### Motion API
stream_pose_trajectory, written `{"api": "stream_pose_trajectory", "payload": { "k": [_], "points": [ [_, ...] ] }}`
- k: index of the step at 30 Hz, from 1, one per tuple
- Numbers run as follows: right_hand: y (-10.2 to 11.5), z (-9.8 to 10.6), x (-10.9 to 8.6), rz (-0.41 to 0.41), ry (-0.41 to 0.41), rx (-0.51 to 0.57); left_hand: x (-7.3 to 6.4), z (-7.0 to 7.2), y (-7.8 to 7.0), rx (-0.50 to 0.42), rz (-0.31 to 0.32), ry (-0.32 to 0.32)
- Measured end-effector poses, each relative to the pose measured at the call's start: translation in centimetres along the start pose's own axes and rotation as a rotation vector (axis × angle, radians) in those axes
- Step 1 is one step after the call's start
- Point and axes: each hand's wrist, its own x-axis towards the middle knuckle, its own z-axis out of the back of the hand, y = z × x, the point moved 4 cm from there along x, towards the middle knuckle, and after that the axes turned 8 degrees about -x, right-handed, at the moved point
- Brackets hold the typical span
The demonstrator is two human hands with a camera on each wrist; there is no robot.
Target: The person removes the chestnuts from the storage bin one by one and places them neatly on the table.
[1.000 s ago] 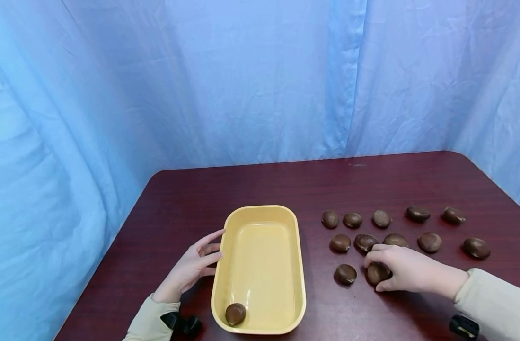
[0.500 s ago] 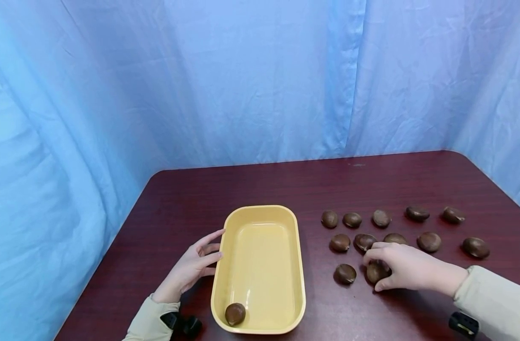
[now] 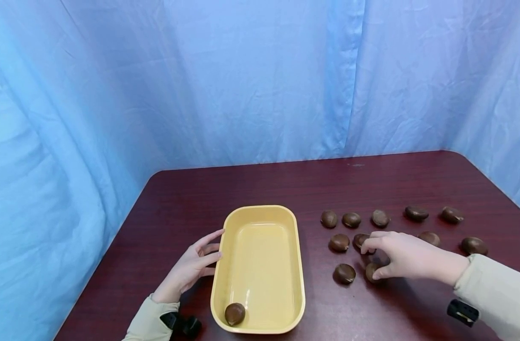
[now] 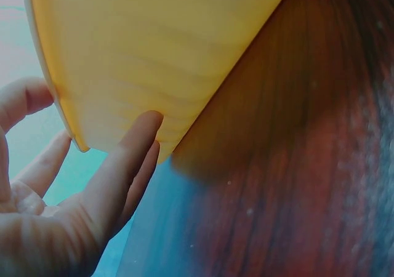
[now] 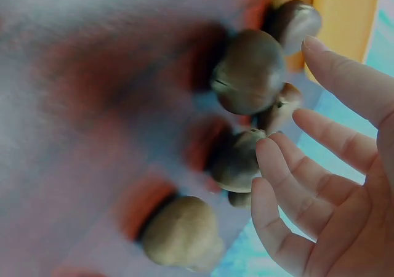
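Observation:
My left hand (image 3: pixel 191 269) rests against the left side of a yellow tray (image 3: pixel 266 270). In the left wrist view its straight fingers (image 4: pixel 126 160) touch the tray's outer wall and rim. A brown chestnut (image 3: pixel 235 314) lies in the tray's near left corner. To the right, my right hand (image 3: pixel 406 255) hovers over a near chestnut (image 3: pixel 372 273), partly hiding it and another chestnut (image 3: pixel 360 240) behind. From the right wrist, the right fingers (image 5: pixel 345 80) appear spread and relaxed, with the closest chestnut (image 5: pixel 249 72) outside their grasp.
Several more chestnuts lie in loose rows on the dark red table (image 3: pixel 251 184), among them one (image 3: pixel 344 273) near the tray and one (image 3: pixel 474 246) far right. Blue curtains (image 3: pixel 260 85) hang behind and beside the table.
My right fingers, earlier around the near chestnut, have spread off it, and that hand has shifted slightly away toward the back. The left hand and tray have stayed put.

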Motion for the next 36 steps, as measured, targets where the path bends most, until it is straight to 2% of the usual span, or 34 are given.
{"api": "stream_pose_trajectory", "payload": {
  "k": [6,13,20,26,31,36],
  "points": [
    [0.9,1.4,0.9,0.009,0.006,0.041,-0.1,-0.1,-0.1,0.006,0.006,-0.001],
    [2.5,2.4,2.2,0.052,-0.063,0.004,-0.2,-0.2,-0.1,0.008,0.007,0.007],
    [4.8,3.0,4.6,0.113,-0.124,-0.001,-0.1,-0.1,-0.2,0.009,0.002,0.005],
    [7.8,3.6,7.1,0.174,-0.147,0.029,-0.2,-0.1,-0.3,0.017,0.000,0.006],
    [11.1,4.2,9.0,0.211,-0.091,0.130,-0.1,-0.1,-0.3,0.015,0.003,0.009],
    [14.0,4.6,11.1,0.220,0.040,0.304,-0.2,0.0,-0.3,0.007,0.007,0.008]
  ]
}}
